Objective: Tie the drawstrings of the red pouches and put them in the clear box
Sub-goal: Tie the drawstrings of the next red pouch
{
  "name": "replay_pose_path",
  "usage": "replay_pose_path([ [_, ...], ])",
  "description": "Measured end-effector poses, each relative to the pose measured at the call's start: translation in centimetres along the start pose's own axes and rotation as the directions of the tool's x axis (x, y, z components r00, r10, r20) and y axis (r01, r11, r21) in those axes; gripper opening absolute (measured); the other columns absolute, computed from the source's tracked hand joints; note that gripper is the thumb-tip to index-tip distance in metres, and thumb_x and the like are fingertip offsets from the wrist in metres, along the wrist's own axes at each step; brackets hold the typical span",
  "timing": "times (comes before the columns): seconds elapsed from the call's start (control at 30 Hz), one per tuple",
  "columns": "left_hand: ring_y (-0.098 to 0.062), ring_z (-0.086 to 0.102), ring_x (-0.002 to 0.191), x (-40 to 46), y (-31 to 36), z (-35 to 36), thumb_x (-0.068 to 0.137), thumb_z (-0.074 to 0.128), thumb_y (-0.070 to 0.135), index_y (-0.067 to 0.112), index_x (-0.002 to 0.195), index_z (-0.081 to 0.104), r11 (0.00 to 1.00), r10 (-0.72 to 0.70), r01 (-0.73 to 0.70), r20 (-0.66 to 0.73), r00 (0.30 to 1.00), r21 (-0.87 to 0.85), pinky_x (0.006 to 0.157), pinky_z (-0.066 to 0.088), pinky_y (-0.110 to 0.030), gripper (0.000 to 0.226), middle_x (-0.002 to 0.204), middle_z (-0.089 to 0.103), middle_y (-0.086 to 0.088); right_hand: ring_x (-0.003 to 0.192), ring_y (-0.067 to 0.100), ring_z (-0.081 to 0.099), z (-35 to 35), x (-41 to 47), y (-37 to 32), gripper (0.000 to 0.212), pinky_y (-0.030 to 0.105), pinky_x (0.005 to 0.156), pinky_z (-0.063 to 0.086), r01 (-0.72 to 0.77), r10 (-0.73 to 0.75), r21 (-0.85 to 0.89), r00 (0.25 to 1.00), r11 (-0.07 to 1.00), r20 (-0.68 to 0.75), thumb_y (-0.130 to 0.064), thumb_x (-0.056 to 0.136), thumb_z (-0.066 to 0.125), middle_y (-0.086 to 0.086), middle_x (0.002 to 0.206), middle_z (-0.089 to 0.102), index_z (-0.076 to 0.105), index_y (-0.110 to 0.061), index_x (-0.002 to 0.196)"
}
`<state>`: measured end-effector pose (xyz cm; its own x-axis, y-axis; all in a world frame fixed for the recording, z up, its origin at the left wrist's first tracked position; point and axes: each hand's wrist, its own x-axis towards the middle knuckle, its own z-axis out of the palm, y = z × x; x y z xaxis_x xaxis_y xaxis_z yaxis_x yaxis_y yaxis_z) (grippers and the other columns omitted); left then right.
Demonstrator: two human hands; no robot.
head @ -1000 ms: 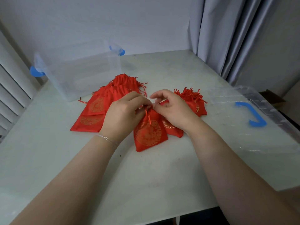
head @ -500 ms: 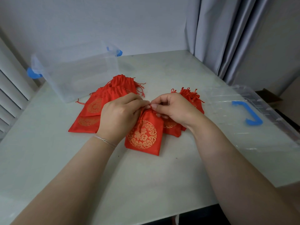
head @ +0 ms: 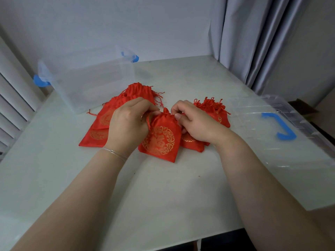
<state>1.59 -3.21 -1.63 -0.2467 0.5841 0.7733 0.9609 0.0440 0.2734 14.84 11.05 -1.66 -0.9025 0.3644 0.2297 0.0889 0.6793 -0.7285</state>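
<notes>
Drawstrings are being pinched by left hand (head: 127, 124) and right hand (head: 194, 120) at pouch (head: 160, 138) neck (cords pulled evenly outward, ideally).

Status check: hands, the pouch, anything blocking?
Left hand and right hand pinch drawstrings of centre red pouch. Neck cinched, knot unconfirmed. Clear box unobstructed.
</notes>
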Motion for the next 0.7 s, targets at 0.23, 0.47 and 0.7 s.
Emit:
replay_pose_path([
  [0.23,-0.025,0.057,0.072,0.2,0.1,-0.3,0.093,0.052,0.025,0.008,0.083,0.067,0.988,0.144,-0.150,0.114,0.983,0.045,0.063,0.045,-0.038,0.024,0.078,0.064,-0.003,0.060,0.012,0.049,0.4,0.1,-0.2,0.020,0.034,0.059,0.045,-0.126,0.128,0.113,0.992,0.986,-0.007,-0.017,0.099,0.039,-0.002,0.073,0.049,0.045,-0.028,0.083],
  [0.47,-0.027,0.056,0.073,0.2,0.8,0.0,0.094,0.056,0.025,0.006,0.085,0.065,0.968,0.239,-0.247,0.157,0.958,0.037,0.066,0.046,-0.039,0.023,0.082,0.063,-0.005,0.058,0.006,0.041,1.0,0.8,-0.1,0.028,0.024,0.056,0.031,-0.231,0.301,0.627,0.954,0.744,-0.006,-0.010,0.095,0.041,-0.010,0.061,0.048,0.055,-0.022,0.075],
  [0.7,-0.022,0.055,0.071,0.2,0.8,-0.2,0.087,0.067,0.024,0.009,0.083,0.066,0.990,0.138,-0.138,0.094,0.986,-0.006,0.066,0.045,-0.035,0.016,0.079,0.061,-0.002,0.067,0.000,0.049,0.9,0.6,0.3,0.016,0.017,0.068,0.039,-0.123,0.172,0.512,0.984,0.850,-0.050,-0.019,0.096,0.054,-0.009,0.074,0.056,0.060,-0.023,0.082],
])
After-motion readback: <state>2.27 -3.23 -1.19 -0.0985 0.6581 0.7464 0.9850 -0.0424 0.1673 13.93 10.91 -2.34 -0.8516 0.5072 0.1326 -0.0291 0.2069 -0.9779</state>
